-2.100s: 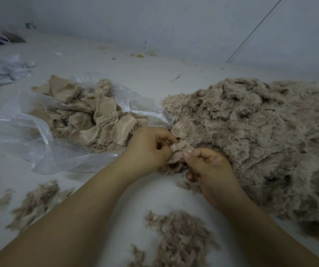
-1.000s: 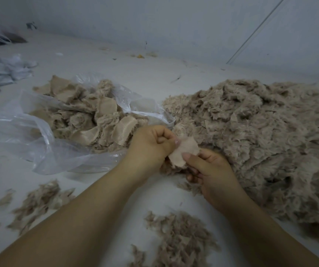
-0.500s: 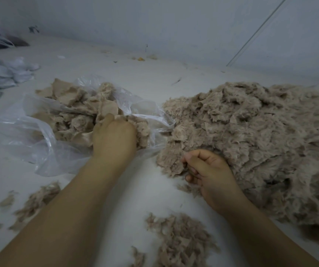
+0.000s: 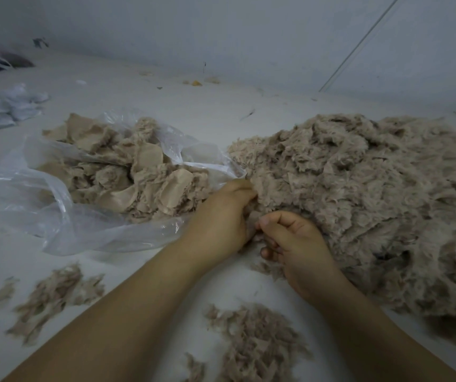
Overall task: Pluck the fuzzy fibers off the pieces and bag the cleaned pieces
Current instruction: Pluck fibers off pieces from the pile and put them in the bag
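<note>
White floor (image 4: pixel 221 119), both hands' curled fingers (image 4: pixel 249 193) gripping fuzzy pile (image 4: pixel 359 188) edge

Both forearms reach forward, left hand (image 4: pixel 218 216) and right hand (image 4: pixel 294 241) side by side, fingers curled, knuckles nearly touching.

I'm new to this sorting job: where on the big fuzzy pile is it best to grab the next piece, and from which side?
Probably at the fuzzy pile's near-left edge, coming in low from the bag side. There the heap thins out, so single pieces stick out loose, and both the left hand and right hand already work there.
</note>
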Demonstrator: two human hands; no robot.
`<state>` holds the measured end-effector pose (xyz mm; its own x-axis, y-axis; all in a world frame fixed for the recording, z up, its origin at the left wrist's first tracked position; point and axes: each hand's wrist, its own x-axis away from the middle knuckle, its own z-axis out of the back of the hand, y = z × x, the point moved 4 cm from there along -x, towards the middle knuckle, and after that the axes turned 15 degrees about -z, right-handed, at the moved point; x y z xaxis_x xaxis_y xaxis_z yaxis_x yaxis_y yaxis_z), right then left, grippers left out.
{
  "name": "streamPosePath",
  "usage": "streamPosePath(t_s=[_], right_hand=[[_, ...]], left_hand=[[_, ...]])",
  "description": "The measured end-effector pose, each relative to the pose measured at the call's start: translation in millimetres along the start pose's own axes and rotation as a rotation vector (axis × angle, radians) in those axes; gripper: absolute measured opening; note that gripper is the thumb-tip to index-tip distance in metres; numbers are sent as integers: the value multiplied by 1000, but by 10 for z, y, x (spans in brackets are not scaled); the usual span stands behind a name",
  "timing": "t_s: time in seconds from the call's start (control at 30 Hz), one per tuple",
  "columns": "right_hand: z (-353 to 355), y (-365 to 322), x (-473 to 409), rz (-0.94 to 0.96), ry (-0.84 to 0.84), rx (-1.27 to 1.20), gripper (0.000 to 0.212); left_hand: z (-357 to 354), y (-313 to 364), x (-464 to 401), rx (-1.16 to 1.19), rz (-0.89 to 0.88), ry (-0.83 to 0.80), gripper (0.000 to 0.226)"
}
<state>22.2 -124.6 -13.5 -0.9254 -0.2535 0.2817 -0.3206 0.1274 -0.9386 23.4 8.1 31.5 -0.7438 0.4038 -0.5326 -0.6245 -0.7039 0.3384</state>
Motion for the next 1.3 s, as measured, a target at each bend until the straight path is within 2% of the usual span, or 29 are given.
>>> streamPosePath(t_s=[0.1, 0.2, 0.27, 0.43, 0.47, 0.57, 0.77, 0.9, 1.03, 1.17, 1.3], right_hand=[[-13, -6, -4, 10, -6, -7, 36], [-4, -3, -22, 22, 8, -17, 39], [2, 3, -35, 21, 20, -25, 40], [1, 14, -44, 4, 31, -2, 42], [5, 17, -43, 1, 32, -2, 43], [15, 27, -48, -8, 33, -8, 44], [30, 35, -61, -10, 36, -28, 40], [25, 27, -57, 1, 50, -46, 44], [26, 25, -54, -10, 96, -75, 47], [30, 12, -46, -18, 107, -93, 46], [53, 16, -31, -42, 136, -49, 43]], left_hand=[[33, 73, 26, 73, -44, 200, 21], [24, 57, 51, 210, 82, 287, 15], [-16, 24, 62, 303, 179, 269, 18], [-145, -26, 66, 487, 253, 144, 39], [-165, -39, 69, 515, 275, 107, 38], [-157, -83, 67, 566, 275, 107, 12], [-160, -88, 87, 703, 329, 195, 24], [-151, -46, 74, 862, 315, 196, 12], [-94, 14, 68, 1029, 299, 160, 13], [-41, 66, 69, 1063, 279, 56, 23], [-11, 141, 86, 1013, 224, -34, 13]])
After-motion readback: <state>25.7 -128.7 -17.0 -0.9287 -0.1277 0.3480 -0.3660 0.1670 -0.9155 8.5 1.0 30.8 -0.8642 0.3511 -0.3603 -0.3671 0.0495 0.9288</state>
